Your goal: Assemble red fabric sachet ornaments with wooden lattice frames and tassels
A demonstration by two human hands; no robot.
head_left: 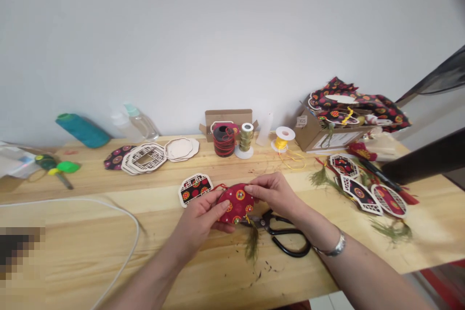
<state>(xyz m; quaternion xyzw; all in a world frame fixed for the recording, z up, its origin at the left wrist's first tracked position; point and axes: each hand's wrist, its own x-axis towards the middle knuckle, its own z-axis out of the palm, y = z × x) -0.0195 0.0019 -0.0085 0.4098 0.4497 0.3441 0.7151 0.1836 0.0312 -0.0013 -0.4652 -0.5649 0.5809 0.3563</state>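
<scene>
Between my two hands is a flat, rounded pendant [236, 206] covered in dark red fabric with round flower prints. My left hand [203, 215] grips its left side, thumb on top and fingers beneath. At the upper right edge, the thumb and fingers of my right hand [271, 193] pinch the pendant. A red cord leaves its upper left, and a green tassel [252, 243] hangs from its lower edge by a yellow knot. Black-handled scissors [290, 237] lie below my right hand, their blades partly under the pendant. Behind my left hand rests a lattice-framed fabric piece [195, 188].
Along the wall stand red cord [224, 145], gold thread [246, 138] and yellow cord [281, 143] spools. Wooden lattice frames [148, 157] and a teal thread cone [83, 130] are left. Finished pendants [363, 196] and a stuffed cardboard box [316, 133] are right. A white cable [134, 223] curves across the left.
</scene>
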